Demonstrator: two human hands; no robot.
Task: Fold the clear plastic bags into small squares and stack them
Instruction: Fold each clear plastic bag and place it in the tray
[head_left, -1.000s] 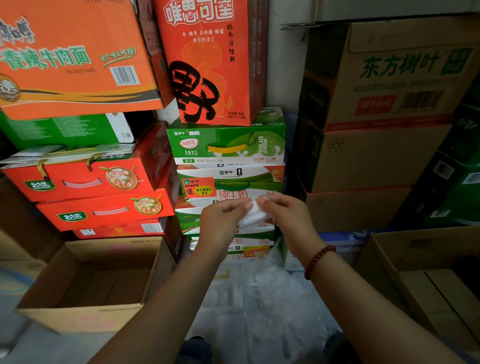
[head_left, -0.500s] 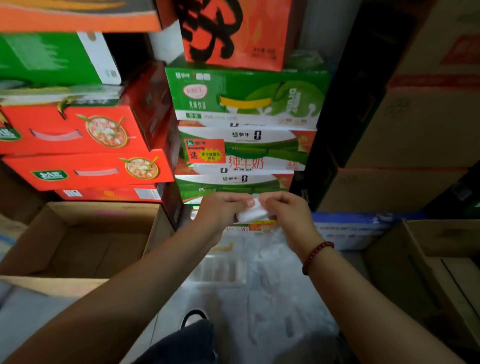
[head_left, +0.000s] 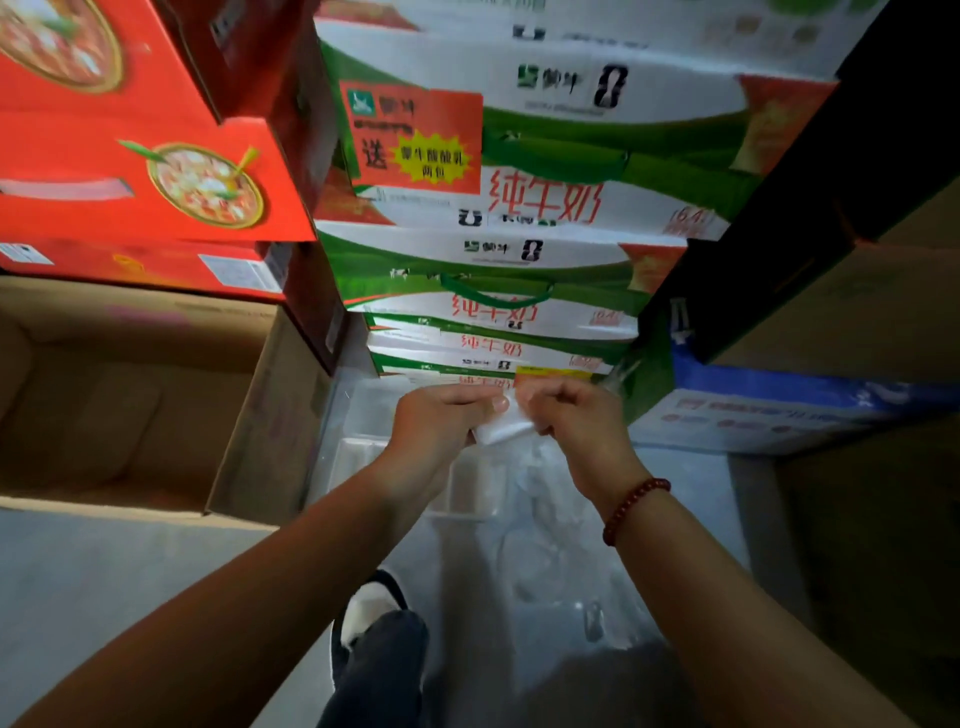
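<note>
Clear plastic bag (head_left: 503, 429), folded down to a small whitish packet, is held in the air between both hands, above a loose heap of clear bags (head_left: 545, 545) lying on the floor. Nearest the camera: a dark trouser leg and a white-toed shoe (head_left: 370, 608) at bottom centre, with both forearms reaching forward and converging; a red bead bracelet (head_left: 634, 506) sits on the right wrist. Left hand (head_left: 441, 423): back of hand up, fingers curled, thumb and forefinger pinching the left edge of the packet. Right hand (head_left: 576, 421): fingers likewise curled, pinching the right edge; the fingertips of the two hands nearly meet over the top. Judged step: final fold or crease of this bag, packet already near square size. Next move likely calls for pressing the crease flat so it does not spring open, then setting it on a stack; no stack of finished squares can be made out here. A white moulded tray (head_left: 363, 457) lies under the hands. Left, an open cardboard box (head_left: 244, 415). Beyond the hands, stacked green-and-white milk cartons (head_left: 498, 312); red gift boxes (head_left: 156, 182) upper left; a blue-topped box (head_left: 779, 410) to the right.
</note>
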